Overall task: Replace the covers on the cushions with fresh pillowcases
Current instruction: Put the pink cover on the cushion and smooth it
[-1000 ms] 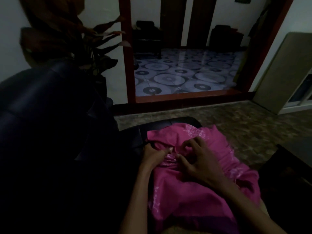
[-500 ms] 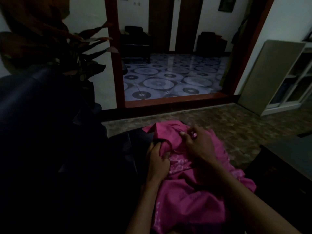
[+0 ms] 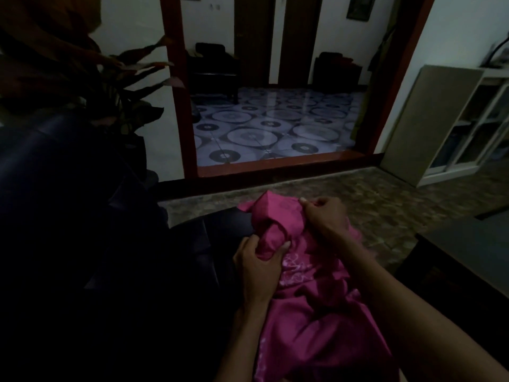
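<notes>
Both hands pinch the crumpled pink printed fabric pillowcase [image 3: 311, 312] on the lap, left hand [image 3: 260, 267] on a fold, right hand [image 3: 325, 216] at its far edge; better to find the opening hem first, then spread it.

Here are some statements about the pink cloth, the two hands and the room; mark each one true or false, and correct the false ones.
1. Both hands grip the pink cloth. True: the left hand and the right hand each pinch a fold.
2. The cloth is plain, without pattern. False: it has a pale print.
3. A leafy plant stands to the left. True.
4. The floor beyond the doorway is plain. False: it has a pattern of circles.
</notes>
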Tool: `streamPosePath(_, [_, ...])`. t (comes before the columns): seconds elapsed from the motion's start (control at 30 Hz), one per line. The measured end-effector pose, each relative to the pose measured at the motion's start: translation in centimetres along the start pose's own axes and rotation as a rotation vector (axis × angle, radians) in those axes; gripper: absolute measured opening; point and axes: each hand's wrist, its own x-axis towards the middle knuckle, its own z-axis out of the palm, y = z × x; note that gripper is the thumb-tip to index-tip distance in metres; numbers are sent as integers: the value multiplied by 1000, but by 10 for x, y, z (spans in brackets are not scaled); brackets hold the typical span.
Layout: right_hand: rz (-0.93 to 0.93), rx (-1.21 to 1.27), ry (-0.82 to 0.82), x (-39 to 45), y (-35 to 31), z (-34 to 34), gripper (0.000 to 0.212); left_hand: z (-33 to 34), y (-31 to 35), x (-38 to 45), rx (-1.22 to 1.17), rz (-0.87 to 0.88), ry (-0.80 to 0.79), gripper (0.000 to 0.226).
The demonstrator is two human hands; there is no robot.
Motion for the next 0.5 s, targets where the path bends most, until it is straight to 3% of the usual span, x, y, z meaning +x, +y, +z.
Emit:
streamPosePath(0.13, [99, 160, 158, -3, 15, 6, 30, 4, 7, -2, -26, 50, -32, 35])
streamPosePath(0.23, [239, 295, 297, -2, 29, 3, 28, 5, 9, 0, -1, 112, -118, 46])
streamPosePath(0.27, [269, 322, 319, -1, 34, 1, 28, 6, 9, 1, 8, 149, -126, 40])
streamPosePath(0.33, [245, 364, 334, -3, 39, -5, 26, 6, 12, -1, 15, 184, -111, 24])
streamPosePath(0.43, [151, 413, 345, -17, 42, -9, 21, 6, 17, -5, 7, 135, -43, 32])
streamPosePath(0.5, [58, 383, 322, -34, 50, -10, 31, 5, 16, -11, 3, 110, -19, 34])
